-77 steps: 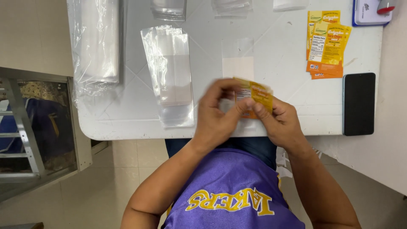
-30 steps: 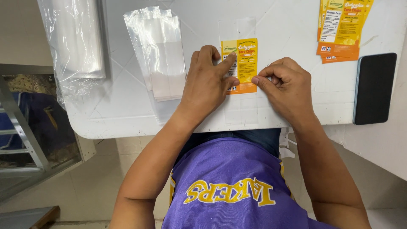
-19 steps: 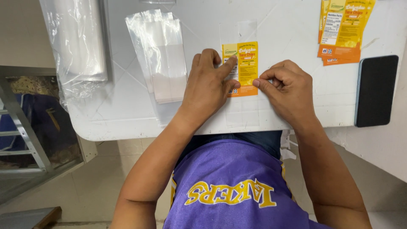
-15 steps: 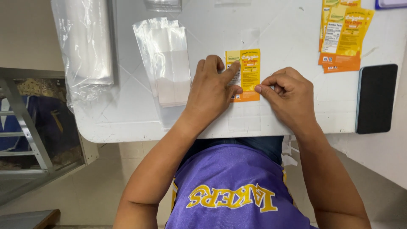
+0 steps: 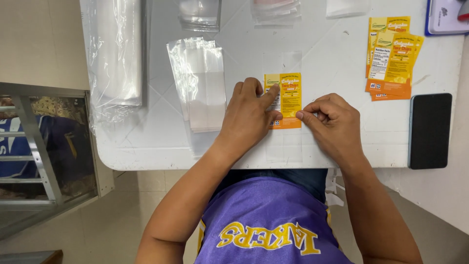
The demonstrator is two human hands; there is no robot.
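Observation:
A yellow and orange label (image 5: 289, 96) lies flat on a clear plastic bag (image 5: 284, 149) on the white table (image 5: 342, 68), near the front edge. My left hand (image 5: 248, 116) rests on the label's left side, index finger and thumb pressing it down. My right hand (image 5: 333, 122) is curled, its fingertips pinched at the label's lower right edge. The bag is nearly see-through, and its outline shows above and below the label.
A stack of clear bags (image 5: 201, 83) lies left of my left hand, with a bundle of plastic film (image 5: 115, 54) beyond it. More labels (image 5: 391, 63) and a black phone (image 5: 430, 129) sit to the right. Small clear bags (image 5: 200, 12) line the far edge. A metal rack (image 5: 44, 146) stands left.
The label was held up between both hands over the table's front edge. It now lies flat on the clear bag under my fingers. Over the last second the hands barely moved.

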